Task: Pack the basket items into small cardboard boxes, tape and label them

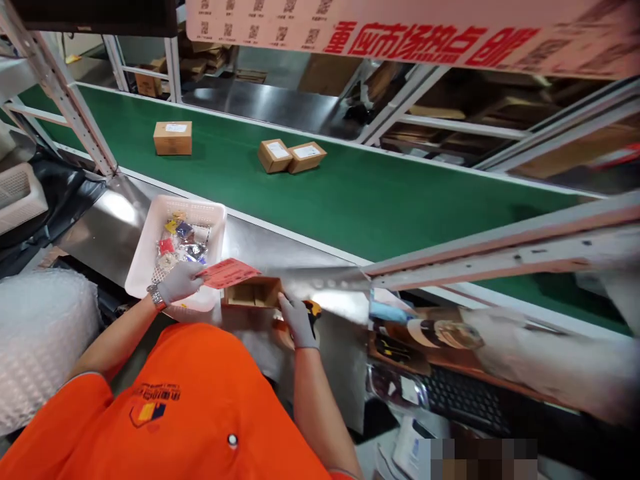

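My left hand, in a grey glove, is closed on the end of a red printed card. The card reaches over the left back edge of an open cardboard box. My gloved right hand grips the right side of that box. The inside of the box shows bare cardboard. Under and beside my left hand sits a pale pink basket with small bagged items in it. A tape dispenser lies beside my right hand, partly hidden by it.
Beyond the metal table runs a green conveyor bearing a single carton and two touching cartons. Bubble wrap stands at the left. A metal post and a keyboard are on the right.
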A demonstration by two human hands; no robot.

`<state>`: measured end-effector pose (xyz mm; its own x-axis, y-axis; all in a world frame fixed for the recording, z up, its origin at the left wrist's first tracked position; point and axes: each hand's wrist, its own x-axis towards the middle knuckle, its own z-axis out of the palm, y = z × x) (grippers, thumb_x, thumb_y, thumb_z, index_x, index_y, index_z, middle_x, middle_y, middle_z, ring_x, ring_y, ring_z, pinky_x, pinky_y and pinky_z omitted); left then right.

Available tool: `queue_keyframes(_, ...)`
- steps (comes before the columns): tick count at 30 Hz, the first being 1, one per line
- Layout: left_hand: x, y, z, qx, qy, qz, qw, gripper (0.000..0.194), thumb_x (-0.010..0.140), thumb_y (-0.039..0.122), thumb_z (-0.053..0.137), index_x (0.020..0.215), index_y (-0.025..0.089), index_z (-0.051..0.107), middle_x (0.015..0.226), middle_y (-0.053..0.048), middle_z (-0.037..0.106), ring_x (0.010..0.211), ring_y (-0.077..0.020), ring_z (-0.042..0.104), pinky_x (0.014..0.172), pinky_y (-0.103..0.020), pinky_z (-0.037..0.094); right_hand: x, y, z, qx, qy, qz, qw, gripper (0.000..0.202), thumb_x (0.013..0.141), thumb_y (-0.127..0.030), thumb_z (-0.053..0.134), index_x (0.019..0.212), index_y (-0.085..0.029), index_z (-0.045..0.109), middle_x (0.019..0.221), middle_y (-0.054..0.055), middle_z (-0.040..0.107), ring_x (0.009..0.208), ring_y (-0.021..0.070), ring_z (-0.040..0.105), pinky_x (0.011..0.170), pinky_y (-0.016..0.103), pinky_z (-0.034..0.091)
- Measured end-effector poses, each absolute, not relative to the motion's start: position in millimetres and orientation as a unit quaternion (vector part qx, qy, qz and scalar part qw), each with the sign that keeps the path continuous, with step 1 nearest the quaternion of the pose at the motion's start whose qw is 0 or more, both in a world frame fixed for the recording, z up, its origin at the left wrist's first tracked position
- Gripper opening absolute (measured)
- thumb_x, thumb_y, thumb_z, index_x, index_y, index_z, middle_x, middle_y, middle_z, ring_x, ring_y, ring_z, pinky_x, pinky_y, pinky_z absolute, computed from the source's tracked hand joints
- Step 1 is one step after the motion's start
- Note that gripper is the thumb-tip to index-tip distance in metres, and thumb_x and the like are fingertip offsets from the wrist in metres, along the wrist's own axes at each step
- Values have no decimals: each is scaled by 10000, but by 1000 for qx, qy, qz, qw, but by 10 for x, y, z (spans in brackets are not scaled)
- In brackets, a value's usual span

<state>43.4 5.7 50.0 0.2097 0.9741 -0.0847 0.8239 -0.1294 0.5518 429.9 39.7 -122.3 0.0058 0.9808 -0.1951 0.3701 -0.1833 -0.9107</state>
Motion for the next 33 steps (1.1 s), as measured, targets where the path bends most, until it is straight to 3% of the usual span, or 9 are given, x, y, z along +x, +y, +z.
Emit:
queue_keyframes(7, 1455, 663, 601, 804, 553, 8, 220, 259, 1045, 213, 607, 1114, 179, 855, 1160, -115, 844, 1088, -258, 773, 927, -313, 562, 4252, 427, -1093, -589, -544, 479, 356, 600, 934, -592, 601, 1311, -191, 843, 1215, 119, 873, 1208, 341, 752, 1088, 496, 618)
queue_keyframes(13, 1687, 853, 482, 807, 537, -50, 241, 250, 1025, 314, 674, 1122, 193, 870, 1076, -120, 835, 1085, -292, 789, 945, -335, 595, 4218, 456, -1074, -600, -547, 458, 362, 573, 899, -516, 549, 1245, -175, 852, 1249, 109, 872, 1138, 338, 765, 1109, 518, 596)
queue_keyframes(15, 1721, 860, 336, 800, 546, -69, 239, 255, 1016, 306, 697, 1171, 179, 854, 1139, -136, 824, 1125, -302, 785, 983, -349, 598, 4207, 466, -1085, -606, -545, 452, 364, 556, 901, -498, 541, 1227, -178, 858, 1256, 105, 872, 1142, 338, 765, 1113, 520, 596)
queue_keyframes(19, 1655, 786, 39, 792, 576, -13, 203, 504, 990, 326, 793, 1452, 143, 711, 1424, -206, 720, 1295, -343, 719, 1100, -406, 577, 4208, 497, -1090, -622, -542, 439, 356, 519, 903, -452, 561, 1241, -205, 866, 1262, 97, 876, 1204, 349, 764, 1164, 537, 573)
queue_keyframes(22, 1404, 609, -81, 786, 585, 59, 193, 609, 1032, 381, 764, 1571, 153, 597, 1501, -210, 666, 1372, -351, 664, 1168, -451, 549, 4244, 527, -1079, -636, -542, 425, 347, 509, 904, -437, 575, 1253, -205, 866, 1273, 111, 872, 1251, 367, 760, 1184, 555, 565)
queue_keyframes(27, 722, 45, -151, 762, 612, 114, 180, 457, 1068, 338, 695, 1492, 173, 648, 1493, -192, 683, 1411, -346, 638, 1219, -478, 516, 4245, 608, -904, -694, -543, 356, 312, 567, 912, -436, 607, 1357, -153, 814, 1419, 197, 803, 1383, 427, 695, 1256, 621, 504)
queue_keyframes(30, 363, -297, -174, 744, 627, 38, 230, 267, 1091, 328, 652, 1291, 183, 753, 1307, -166, 769, 1243, -320, 726, 1094, -427, 574, 3985, 695, -662, -683, -580, 279, 344, 660, 951, -451, 625, 1540, -161, 699, 1598, 197, 685, 1525, 423, 585, 1340, 634, 410)
queue_keyframes(33, 153, -489, -193, 727, 628, -51, 271, 311, 1124, 430, 604, 1096, 191, 802, 1169, -153, 805, 1121, -313, 769, 980, -402, 590, 3379, 795, -454, -573, -676, 289, 362, 674, 999, -438, 652, 1627, -197, 620, 1647, 181, 629, 1554, 396, 553, 1357, 621, 400)
